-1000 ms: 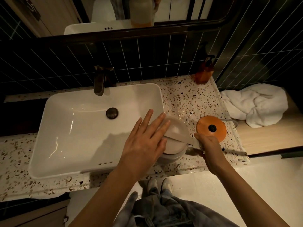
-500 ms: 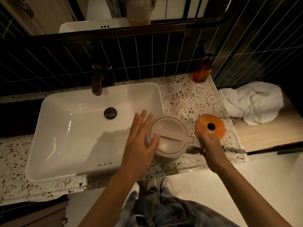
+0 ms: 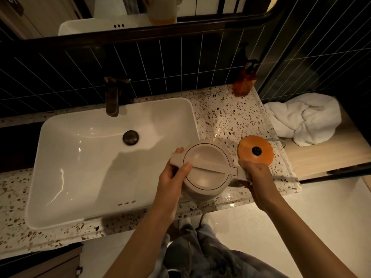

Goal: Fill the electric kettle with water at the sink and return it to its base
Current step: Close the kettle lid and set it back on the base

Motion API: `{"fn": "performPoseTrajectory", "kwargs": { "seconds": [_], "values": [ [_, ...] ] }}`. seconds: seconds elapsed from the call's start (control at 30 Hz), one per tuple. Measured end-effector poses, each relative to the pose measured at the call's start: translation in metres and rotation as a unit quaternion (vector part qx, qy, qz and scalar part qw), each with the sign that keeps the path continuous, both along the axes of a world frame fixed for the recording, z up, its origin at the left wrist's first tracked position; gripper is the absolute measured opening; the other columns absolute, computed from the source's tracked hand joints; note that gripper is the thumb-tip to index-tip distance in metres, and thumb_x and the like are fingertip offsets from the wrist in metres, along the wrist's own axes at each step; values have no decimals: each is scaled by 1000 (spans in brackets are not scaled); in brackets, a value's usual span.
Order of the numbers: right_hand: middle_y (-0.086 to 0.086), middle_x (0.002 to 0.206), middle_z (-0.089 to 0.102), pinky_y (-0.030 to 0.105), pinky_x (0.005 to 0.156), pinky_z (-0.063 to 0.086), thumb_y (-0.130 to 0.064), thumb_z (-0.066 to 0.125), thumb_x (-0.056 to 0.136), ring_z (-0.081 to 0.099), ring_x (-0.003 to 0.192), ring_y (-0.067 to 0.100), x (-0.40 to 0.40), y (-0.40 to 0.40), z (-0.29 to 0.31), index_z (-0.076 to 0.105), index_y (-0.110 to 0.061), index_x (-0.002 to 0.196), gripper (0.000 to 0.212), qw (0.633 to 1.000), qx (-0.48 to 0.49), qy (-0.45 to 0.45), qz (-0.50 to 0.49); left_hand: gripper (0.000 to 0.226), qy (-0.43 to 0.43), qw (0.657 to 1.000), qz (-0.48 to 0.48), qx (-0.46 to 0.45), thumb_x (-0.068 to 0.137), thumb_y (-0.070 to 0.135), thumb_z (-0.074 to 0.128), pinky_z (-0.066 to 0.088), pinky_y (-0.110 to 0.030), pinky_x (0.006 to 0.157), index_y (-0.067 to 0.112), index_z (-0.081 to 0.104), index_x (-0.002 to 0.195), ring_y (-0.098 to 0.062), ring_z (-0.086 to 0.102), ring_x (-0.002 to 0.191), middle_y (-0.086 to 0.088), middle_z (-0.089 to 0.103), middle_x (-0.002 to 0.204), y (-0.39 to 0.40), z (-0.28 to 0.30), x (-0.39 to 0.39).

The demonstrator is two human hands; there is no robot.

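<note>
Two hands on kettle [image 3: 206,169], held above table [image 3: 230,115] at sink [image 3: 60,197] edge, beside orange base [image 3: 255,149]. Left hand [image 3: 172,177] clasping spout side, thumb across closed lid; right hand [image 3: 254,173] clenched round handle. Probably empty and light now, heavy once filled; smooth, likely slippery wet. Best carried by handle.

Faucet [image 3: 112,97] over seemingly open basin [image 3: 84,163]

My head camera looks steeply down and forward over the bench [image 3: 230,121], close above the sink [image 3: 90,167] and the tiled wall [image 3: 160,63].
</note>
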State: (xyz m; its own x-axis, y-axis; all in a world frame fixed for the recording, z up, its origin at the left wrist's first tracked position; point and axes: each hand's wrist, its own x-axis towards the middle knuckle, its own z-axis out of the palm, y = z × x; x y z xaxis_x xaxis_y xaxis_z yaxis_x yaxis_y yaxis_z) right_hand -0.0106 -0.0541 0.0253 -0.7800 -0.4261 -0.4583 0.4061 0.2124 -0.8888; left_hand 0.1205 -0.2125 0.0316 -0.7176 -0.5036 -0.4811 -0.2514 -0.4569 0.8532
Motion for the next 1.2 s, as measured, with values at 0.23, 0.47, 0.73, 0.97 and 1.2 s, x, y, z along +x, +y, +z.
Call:
{"fn": "performPoseTrajectory", "kwargs": {
  "seconds": [0.23, 0.47, 0.73, 0.97, 1.2],
  "values": [
    [30, 76, 60, 29, 54, 56, -17, 55, 90, 60, 70, 42, -15, 16, -1, 52, 30, 87, 47, 999, -50, -13, -15, 65, 11, 1000, 9, -6, 71, 41, 65, 51, -20, 88, 33, 54, 135, -3, 62, 111, 11, 66, 125, 13, -4, -12],
    [28, 78, 43, 43, 67, 44, -55, 78, 55, 46, 73, 39, -72, 60, 2, 41, 31, 82, 97, 998, -63, 9, -25, 82, 36, 999, 16, -31, 77, 37, 66, 50, -9, 77, 30, 32, 150, 15, 61, 101, 24, 59, 124, 57, -2, -66],
    [29, 75, 58, 58, 65, 48, -41, 73, 71, 55, 69, 36, -164, 116, -2, 55, 26, 82, 71, 996, -74, 49, 16, 66, 29, 997, 72, 23, 77, 36, 73, 52, -32, 92, 26, 52, 138, -15, 64, 116, 2, 67, 128, 131, -18, -148],
    [-11, 39, 33, 21, 46, 29, -9, 55, 89, 29, 41, 5, -206, 135, -27, 44, -14, 44, 47, 994, -15, 110, 16, 40, 19, 984, 125, 129, 87, 13, 64, 55, -22, 78, 28, 60, 124, -10, 66, 108, 9, 73, 116, 167, -47, -195],
    [-2, 44, 29, 24, 44, 25, -12, 57, 84, 25, 44, 10, -217, 137, -55, 42, -8, 51, 36, 996, -12, 90, 0, 59, -2, 983, 129, 134, 87, 10, 64, 54, -27, 89, 22, 47, 143, -17, 57, 121, -1, 61, 135, 170, -68, -206]
  ]
}}
